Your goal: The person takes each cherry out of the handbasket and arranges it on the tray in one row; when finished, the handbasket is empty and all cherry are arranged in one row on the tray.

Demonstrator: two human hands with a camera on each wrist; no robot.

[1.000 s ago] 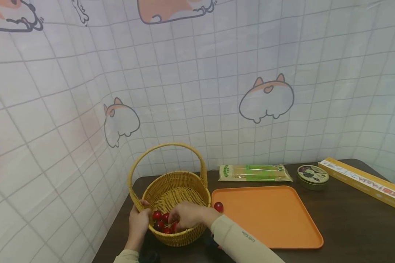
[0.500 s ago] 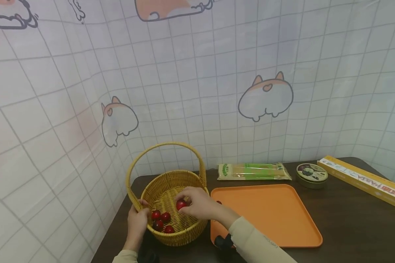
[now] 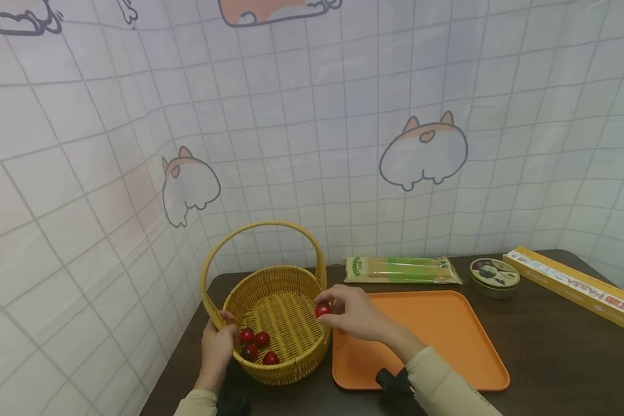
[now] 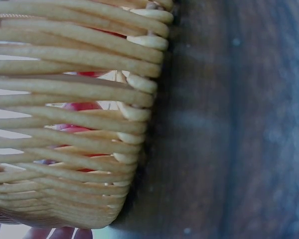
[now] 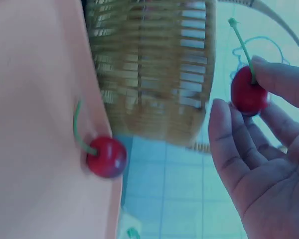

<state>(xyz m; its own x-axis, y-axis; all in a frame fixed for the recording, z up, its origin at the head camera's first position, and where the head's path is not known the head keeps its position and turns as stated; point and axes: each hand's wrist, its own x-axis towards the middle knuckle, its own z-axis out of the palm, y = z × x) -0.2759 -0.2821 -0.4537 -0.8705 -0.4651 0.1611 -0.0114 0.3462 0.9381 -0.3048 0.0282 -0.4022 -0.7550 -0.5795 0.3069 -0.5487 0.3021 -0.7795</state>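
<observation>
Right hand: the right hand pinches a held cherry between thumb and fingers – half a second ago it was over the middle of the basket, now it is at the basket's right edge, right of the frame's lower middle.
Left hand: the left hand grips the basket's left edge, same as before.
In the basket: four cherries, bunched at the lower left of it.
Tray: the flat orange tray, lower right, has a tray cherry by its edge – the right hand hides it from the head view.
At the back: a shiny pack, a round tin, and a long yellow box at far right.
Feel: woven basket, tall round handle; smooth red cherries, green stems on two; dark table.
</observation>
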